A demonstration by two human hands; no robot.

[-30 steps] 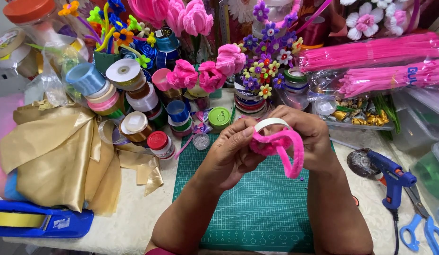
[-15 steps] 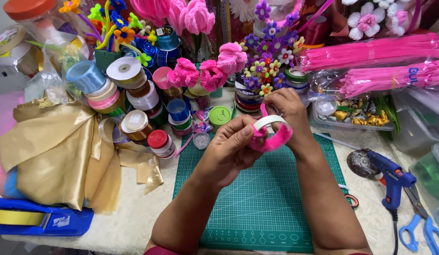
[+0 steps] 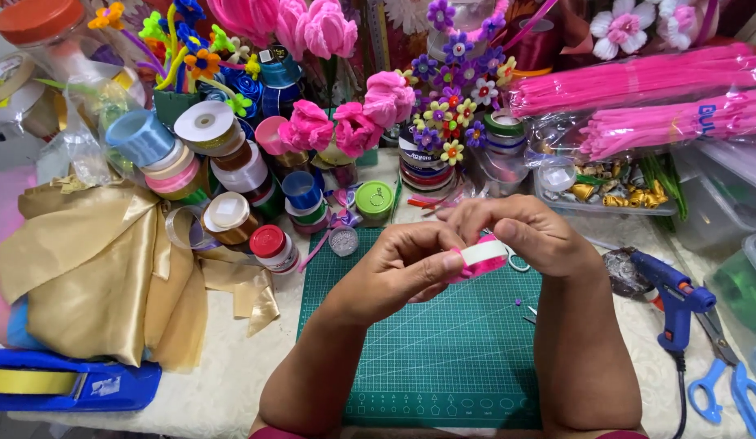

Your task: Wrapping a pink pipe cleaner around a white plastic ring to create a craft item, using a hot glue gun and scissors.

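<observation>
At the far left edge, one blue tape dispenser [image 3: 65, 384] lies flat, cut off by the frame, beside a crumpled sheet of shiny gold fabric [image 3: 102, 268]. Behind it stand a dozen or so round ribbon spools [image 3: 223, 175], stacked and partly hiding each other. Over the gridded green cutting mat [image 3: 427, 358], the left hand [image 3: 402, 268] pinches a small white ring [image 3: 484, 254] wound with fuzzy pink pipe cleaner [image 3: 475, 268]; the right hand [image 3: 528, 232] curls closed over the ring's far side, hiding most of it. The ring looks like a tape roll, though fingers cover too much to be sure. Two bundles of pink pipe cleaners [image 3: 638, 77] lie at the back right. One blue glue gun [image 3: 675, 297] rests beside blue-handled scissors [image 3: 732, 382], partly cropped.
</observation>
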